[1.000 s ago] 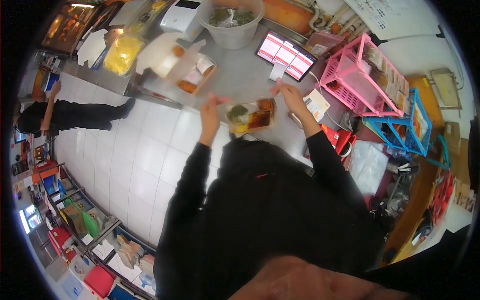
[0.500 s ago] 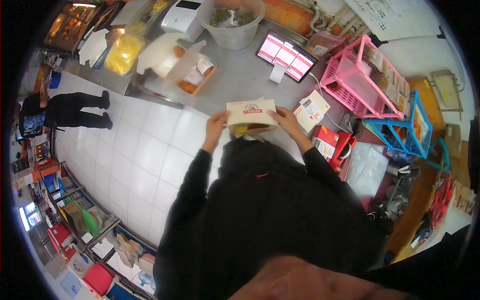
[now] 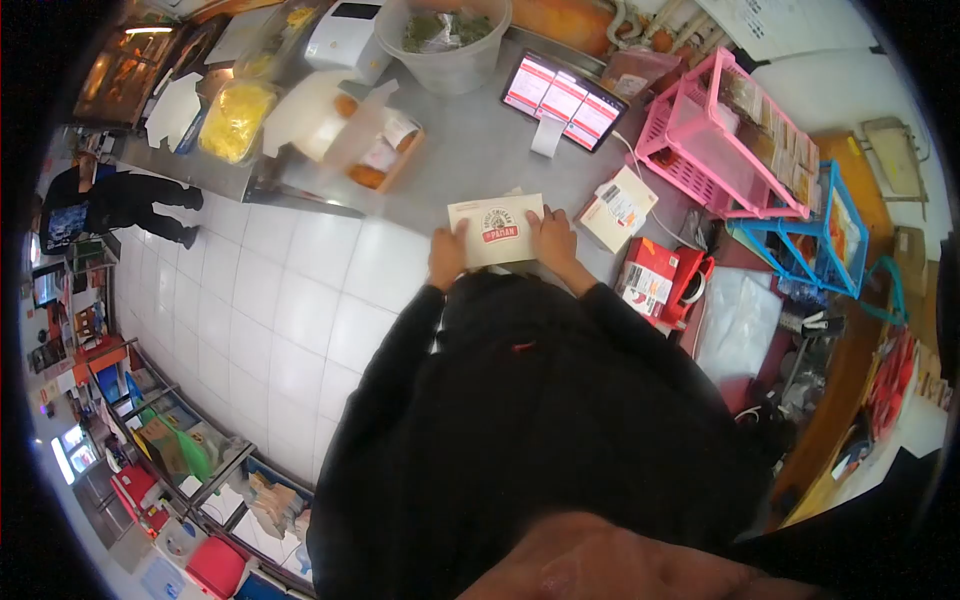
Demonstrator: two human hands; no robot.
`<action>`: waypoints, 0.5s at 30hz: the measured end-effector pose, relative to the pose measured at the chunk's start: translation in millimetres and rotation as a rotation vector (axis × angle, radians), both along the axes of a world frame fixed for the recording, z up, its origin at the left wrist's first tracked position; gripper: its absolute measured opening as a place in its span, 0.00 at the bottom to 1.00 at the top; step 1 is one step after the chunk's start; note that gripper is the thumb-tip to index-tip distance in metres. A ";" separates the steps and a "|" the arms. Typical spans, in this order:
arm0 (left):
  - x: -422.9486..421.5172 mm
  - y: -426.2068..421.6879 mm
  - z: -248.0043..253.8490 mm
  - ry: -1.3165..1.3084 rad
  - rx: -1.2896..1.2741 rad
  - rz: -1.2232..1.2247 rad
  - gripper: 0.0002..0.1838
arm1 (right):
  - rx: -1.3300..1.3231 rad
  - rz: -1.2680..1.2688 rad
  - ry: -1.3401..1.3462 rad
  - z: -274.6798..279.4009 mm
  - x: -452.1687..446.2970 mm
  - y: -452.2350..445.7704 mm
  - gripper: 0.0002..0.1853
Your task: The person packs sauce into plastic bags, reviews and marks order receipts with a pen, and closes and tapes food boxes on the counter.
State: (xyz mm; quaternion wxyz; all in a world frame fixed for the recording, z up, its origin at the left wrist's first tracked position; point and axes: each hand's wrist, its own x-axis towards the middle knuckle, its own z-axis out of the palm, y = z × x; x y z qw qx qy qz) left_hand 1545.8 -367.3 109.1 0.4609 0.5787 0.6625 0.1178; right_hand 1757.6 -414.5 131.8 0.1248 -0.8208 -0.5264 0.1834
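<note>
A cream cardboard food box (image 3: 497, 232) with a red and black printed logo sits at the counter's front edge, close to my body. Its lid lies flat, so the contents are hidden. My left hand (image 3: 447, 256) grips the box's left side, fingers curled and thumb on the lid. On the right side, my right hand (image 3: 558, 246) holds it the same way. To the right lies another cream box (image 3: 620, 208) with a white label, and a red box (image 3: 648, 278) with a label is below that.
Behind stand a tablet (image 3: 565, 98), a white printer (image 3: 345, 40), and a clear tub (image 3: 445, 60) of greens. An open box of food (image 3: 400, 150) is left of them. Pink basket (image 3: 690, 140) and blue basket (image 3: 835, 240) stand right. A person (image 3: 120, 205) is far left.
The box's lid has come down over the food that showed at the front, and its logo now faces up. Both hands have shifted slightly down and inward on the box.
</note>
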 end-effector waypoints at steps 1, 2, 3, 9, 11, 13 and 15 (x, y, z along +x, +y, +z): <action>0.4 -8.1 -6.5 0.086 0.133 -0.034 0.35 | -0.041 0.028 0.042 -4.4 0.5 -6.7 0.28; -2.1 -4.2 -10.7 0.095 0.110 -0.079 0.37 | -0.065 0.057 0.079 -6.9 5.1 -2.4 0.29; -2.4 -1.3 -15.2 0.046 0.260 -0.060 0.38 | -0.088 0.092 0.114 -8.9 11.0 1.9 0.31; -13.2 21.2 73.5 0.070 0.756 -0.875 0.50 | 0.143 0.741 -0.124 57.9 19.4 12.4 0.59; -5.7 24.5 83.6 0.132 0.650 -1.068 0.54 | -0.059 0.860 -0.001 57.2 18.1 22.8 0.64; -8.9 31.1 69.6 0.076 0.659 -1.062 0.41 | -0.116 0.915 0.096 57.2 22.3 32.1 0.58; -7.7 32.0 61.5 0.057 0.649 -1.078 0.34 | -0.042 0.923 0.129 43.7 23.5 32.3 0.52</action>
